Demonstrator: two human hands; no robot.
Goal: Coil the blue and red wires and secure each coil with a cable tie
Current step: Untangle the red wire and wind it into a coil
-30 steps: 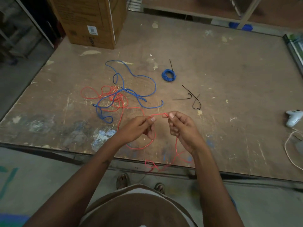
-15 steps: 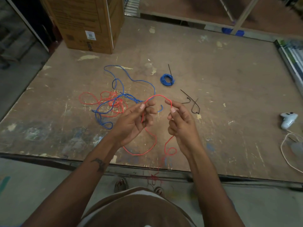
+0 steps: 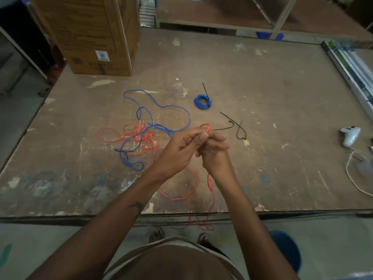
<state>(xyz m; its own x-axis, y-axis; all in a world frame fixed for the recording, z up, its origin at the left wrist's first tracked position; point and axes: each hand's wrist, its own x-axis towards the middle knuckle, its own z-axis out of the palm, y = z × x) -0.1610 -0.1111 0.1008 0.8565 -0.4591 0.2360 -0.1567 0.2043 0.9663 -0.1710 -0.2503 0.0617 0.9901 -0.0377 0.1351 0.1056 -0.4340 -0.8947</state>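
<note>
My left hand (image 3: 179,146) and my right hand (image 3: 215,150) are pressed together above the table's middle, both pinching a small loop of the red wire (image 3: 177,197). The rest of that wire trails under my hands, over the front edge, and left into a tangle with a loose blue wire (image 3: 167,107). Farther back lies a small blue coil (image 3: 202,101) with a black cable tie through it. Two loose black cable ties (image 3: 232,126) lie just right of my fingertips.
The worn wooden table (image 3: 262,87) carries a cardboard box (image 3: 90,35) at the back left. A white game controller (image 3: 350,135) and a white cord (image 3: 351,176) lie at the right edge. A blue stool (image 3: 286,249) stands on the floor near my feet.
My hands have come together, closing the wide red arc into a small tight loop held at the fingertips. More red wire has been drawn up from over the front edge.
</note>
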